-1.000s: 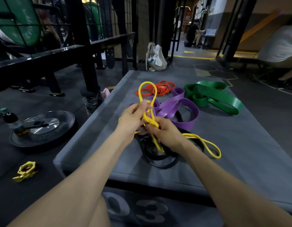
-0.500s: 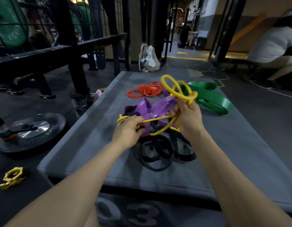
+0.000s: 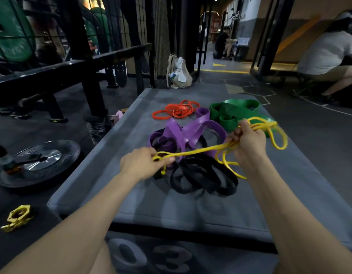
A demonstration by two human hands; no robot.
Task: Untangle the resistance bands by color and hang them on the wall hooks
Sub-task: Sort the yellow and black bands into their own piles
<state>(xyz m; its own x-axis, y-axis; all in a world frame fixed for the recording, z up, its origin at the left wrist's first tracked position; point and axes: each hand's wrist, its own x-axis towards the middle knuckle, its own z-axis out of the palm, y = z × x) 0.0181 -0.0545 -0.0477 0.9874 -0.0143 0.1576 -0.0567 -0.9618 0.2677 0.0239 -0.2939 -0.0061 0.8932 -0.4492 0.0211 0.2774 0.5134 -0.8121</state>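
A thin yellow band [image 3: 198, 151] stretches between my two hands above a grey padded box [image 3: 131, 196]. My left hand [image 3: 143, 162] pinches one end of it low on the left. My right hand [image 3: 249, 141] grips a bunch of its loops, which dangle to the right. Beneath lie a wide purple band [image 3: 189, 131] and a heap of black bands [image 3: 202, 177], overlapping each other. An orange band [image 3: 178, 111] lies coiled farther back, with a broad green band [image 3: 234, 111] to its right. No wall hooks are in sight.
A black weight plate [image 3: 38, 163] and a yellow collar clamp [image 3: 18, 215] lie on the floor to the left. A black rack frame [image 3: 82, 62] stands behind them. A beige bag [image 3: 179, 73] sits beyond the box. A person [image 3: 329, 56] crouches at the far right.
My hands have drawn apart, pulling the yellow band out straight. My right hand carried its loops to the right, over the green band. The purple band now lies free of the yellow one.
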